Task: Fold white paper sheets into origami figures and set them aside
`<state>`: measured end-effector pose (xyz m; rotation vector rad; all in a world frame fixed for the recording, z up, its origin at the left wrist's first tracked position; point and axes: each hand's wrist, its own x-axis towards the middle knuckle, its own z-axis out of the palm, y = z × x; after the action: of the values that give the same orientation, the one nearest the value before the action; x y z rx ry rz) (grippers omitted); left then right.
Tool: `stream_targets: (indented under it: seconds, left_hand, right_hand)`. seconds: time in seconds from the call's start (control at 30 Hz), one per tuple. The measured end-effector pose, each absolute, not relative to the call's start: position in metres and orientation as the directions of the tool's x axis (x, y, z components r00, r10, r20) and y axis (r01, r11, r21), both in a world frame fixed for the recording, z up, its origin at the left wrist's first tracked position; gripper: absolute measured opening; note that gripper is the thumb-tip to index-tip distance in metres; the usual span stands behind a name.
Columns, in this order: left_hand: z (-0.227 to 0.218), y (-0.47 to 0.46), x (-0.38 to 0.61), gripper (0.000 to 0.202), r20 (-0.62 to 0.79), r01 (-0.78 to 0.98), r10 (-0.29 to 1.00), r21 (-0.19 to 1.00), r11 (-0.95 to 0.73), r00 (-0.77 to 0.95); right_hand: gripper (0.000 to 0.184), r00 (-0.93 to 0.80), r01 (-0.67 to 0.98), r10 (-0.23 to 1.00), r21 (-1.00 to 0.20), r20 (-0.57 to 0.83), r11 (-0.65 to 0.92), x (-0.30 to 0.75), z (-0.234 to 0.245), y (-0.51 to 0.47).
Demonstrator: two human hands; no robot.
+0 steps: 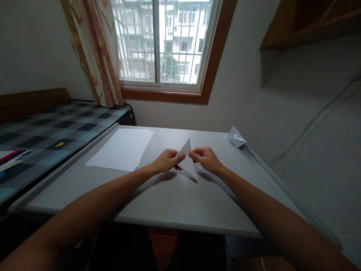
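Note:
A folded white paper triangle (188, 161) is held a little above the grey table (175, 199), one point up and one point down toward me. My left hand (166, 161) pinches its left edge with fingers closed. My right hand (205, 158) pinches its right edge, fingers curled. Both hands meet over the middle of the table.
A stack of flat white sheets (122, 148) lies at the table's back left. A finished folded paper shape (236, 137) sits at the back right corner by the wall. A bed with a checked cover (50, 135) runs along the left. A window (163, 41) is straight ahead.

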<state>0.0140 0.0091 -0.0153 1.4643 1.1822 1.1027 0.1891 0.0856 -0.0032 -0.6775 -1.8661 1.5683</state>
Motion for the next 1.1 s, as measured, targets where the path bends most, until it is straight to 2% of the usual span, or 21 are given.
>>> stream_targets:
  seconds: [0.07,0.23,0.4,0.47,0.57,0.63,0.7,0.8,0.9,1.1]
  left_hand:
    - [-0.014,0.008,0.014,0.046,0.122,0.193,0.988,0.971,-0.138,0.092]
    - [-0.013,0.007,0.014,0.045,0.192,0.275,0.981,0.944,-0.183,-0.006]
    - [-0.015,0.012,0.013,0.048,0.181,0.249,0.984,0.953,-0.175,-0.001]
    - [-0.015,0.013,0.01,0.047,0.222,0.295,0.974,0.934,-0.201,-0.039]
    - [-0.012,0.01,0.007,0.039,0.427,0.527,0.887,0.802,-0.281,-0.177]
    - [-0.011,0.007,0.007,0.047,0.545,0.661,0.822,0.68,-0.317,-0.167]
    - [-0.012,0.005,0.01,0.05,0.564,0.699,0.821,0.624,-0.35,-0.092]
    - [-0.016,0.005,0.013,0.056,0.518,0.678,0.855,0.638,-0.365,-0.027]
    - [-0.02,0.007,0.014,0.062,0.484,0.628,0.875,0.686,-0.367,-0.018]
    - [-0.019,0.006,0.017,0.068,0.348,0.369,0.937,0.87,-0.327,0.009]
  right_hand:
    - [0.035,-0.712,0.007,0.695,-0.988,0.102,0.153,0.189,-0.004,0.086]
    - [0.035,-0.723,0.051,0.681,-0.973,0.118,0.223,0.19,-0.003,0.086]
    - [0.031,-0.705,0.132,0.692,-0.929,0.156,0.345,0.194,0.0,0.089]
    - [0.03,-0.667,0.159,0.716,-0.9,0.205,0.405,0.194,-0.001,0.091]
    - [0.028,-0.542,0.203,0.781,-0.853,0.312,0.481,0.194,-0.004,0.092]
    - [0.026,-0.466,0.233,0.797,-0.815,0.385,0.53,0.192,-0.006,0.091]
    - [0.024,-0.446,0.251,0.777,-0.771,0.444,0.585,0.19,-0.006,0.086]
    - [0.02,-0.485,0.229,0.724,-0.727,0.491,0.647,0.185,-0.007,0.078]
    - [0.021,-0.557,0.157,0.674,-0.735,0.485,0.659,0.183,-0.007,0.073]
    - [0.033,-0.646,-0.033,0.655,-0.872,0.392,0.489,0.182,-0.009,0.076]
